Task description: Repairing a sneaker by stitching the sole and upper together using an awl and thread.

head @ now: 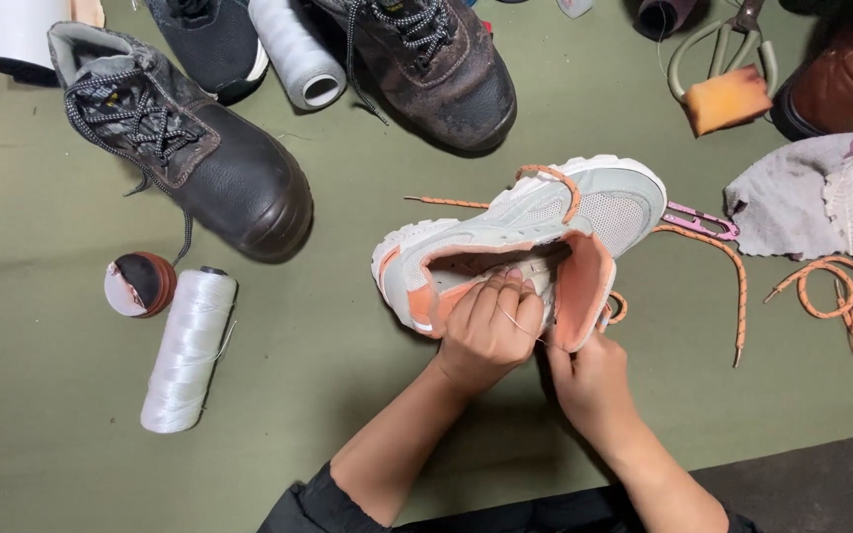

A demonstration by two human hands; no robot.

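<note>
Partly, fingers (505,286) vanish inside sneaker (535,232).

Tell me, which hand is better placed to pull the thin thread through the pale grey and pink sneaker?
Probably the left hand: its fingers already pinch at the grey and pink sneaker opening where the thread loops.

1. Label (101,96): small yellow and dark patch sewn on the tongue of the black boot (185,163), near the table's far left corner.
2. Label (394,8): small yellow patch on the tongue of the brown boot (446,79), at the table's far edge and partly cut off.
3. Tin (140,284): round, brown, with a whitish torn sticker across its face, near the left edge.
</note>
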